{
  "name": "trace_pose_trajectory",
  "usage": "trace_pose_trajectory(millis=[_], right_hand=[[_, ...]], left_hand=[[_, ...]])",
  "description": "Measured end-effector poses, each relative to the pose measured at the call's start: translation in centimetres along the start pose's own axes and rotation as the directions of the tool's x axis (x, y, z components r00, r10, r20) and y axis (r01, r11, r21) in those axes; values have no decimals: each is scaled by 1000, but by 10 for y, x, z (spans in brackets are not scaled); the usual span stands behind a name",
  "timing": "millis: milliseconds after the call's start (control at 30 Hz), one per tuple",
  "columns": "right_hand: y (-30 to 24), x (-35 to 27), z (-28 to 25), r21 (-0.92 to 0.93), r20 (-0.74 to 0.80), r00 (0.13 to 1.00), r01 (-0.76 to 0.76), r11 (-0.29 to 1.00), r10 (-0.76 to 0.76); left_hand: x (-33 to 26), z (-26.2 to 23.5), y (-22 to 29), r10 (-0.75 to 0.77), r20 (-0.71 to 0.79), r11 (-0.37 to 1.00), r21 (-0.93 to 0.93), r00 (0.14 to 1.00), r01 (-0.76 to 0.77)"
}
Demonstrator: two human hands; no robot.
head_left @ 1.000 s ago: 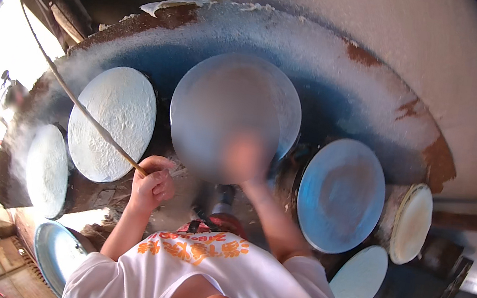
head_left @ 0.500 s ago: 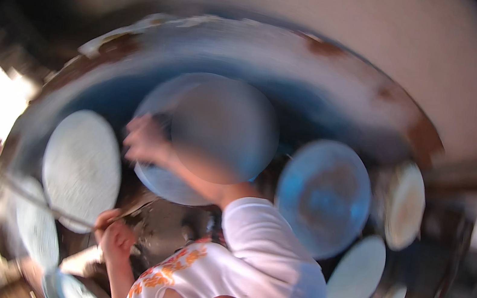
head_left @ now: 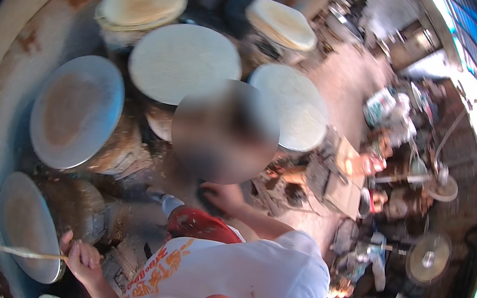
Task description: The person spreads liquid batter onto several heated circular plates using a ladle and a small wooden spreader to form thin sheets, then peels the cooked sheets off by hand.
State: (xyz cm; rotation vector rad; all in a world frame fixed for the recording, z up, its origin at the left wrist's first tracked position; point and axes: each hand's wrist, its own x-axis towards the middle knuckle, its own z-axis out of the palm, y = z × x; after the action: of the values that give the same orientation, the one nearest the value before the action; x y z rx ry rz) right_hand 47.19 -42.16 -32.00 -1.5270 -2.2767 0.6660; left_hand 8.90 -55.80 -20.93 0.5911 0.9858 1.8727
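My left hand (head_left: 83,261) is closed around a thin pale stick (head_left: 23,251), which reaches left across a round grey disc (head_left: 36,224) on a rough brown stand. My right hand (head_left: 224,198) is low in front of my body, below a blurred round patch. Its fingers look curled on something dark that I cannot make out. Another grey disc with a brown middle (head_left: 76,113) stands farther off on the left. Two large pale discs (head_left: 185,63) (head_left: 290,107) lie beyond the right hand; the blurred patch hides part of them.
Two stacks of yellowish rounds (head_left: 141,6) (head_left: 281,24) stand at the back. A pale wall (head_left: 4,61) curves along the left. On the right are a cardboard piece (head_left: 343,191), plastic bags (head_left: 395,116), a standing fan (head_left: 429,259) and much clutter.
The view has swung to the right, showing the cluttered side. My right hand, earlier stretched over a round disc, is now lower and close to my body. My left hand still holds the stick.
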Motion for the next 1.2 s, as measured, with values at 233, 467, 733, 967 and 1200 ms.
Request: trace_pose_trajectory(millis=[233, 467, 733, 967, 1200], right_hand=[[241, -179, -156, -168, -804, 484, -743, 648, 345], [356, -203, -183, -249, -767, 415, -895, 370, 489], [317, -79, 36, 664, 259, 684, -639, 388, 682], [377, 4, 123, 785, 531, 437, -576, -228, 726], [430, 33, 163, 674, 624, 309, -678, -294, 718]], left_hand=[[19, 159, -103, -271, 400, 946, -57, 875, 319], [9, 267, -188, -433, 364, 894, 55, 824, 445], [-43, 269, -207, -389, 54, 921, 46, 920, 387], [-111, 185, -207, -261, -235, 963, -1, 936, 268], [-179, 126, -199, -201, -485, 979, -65, 851, 194]])
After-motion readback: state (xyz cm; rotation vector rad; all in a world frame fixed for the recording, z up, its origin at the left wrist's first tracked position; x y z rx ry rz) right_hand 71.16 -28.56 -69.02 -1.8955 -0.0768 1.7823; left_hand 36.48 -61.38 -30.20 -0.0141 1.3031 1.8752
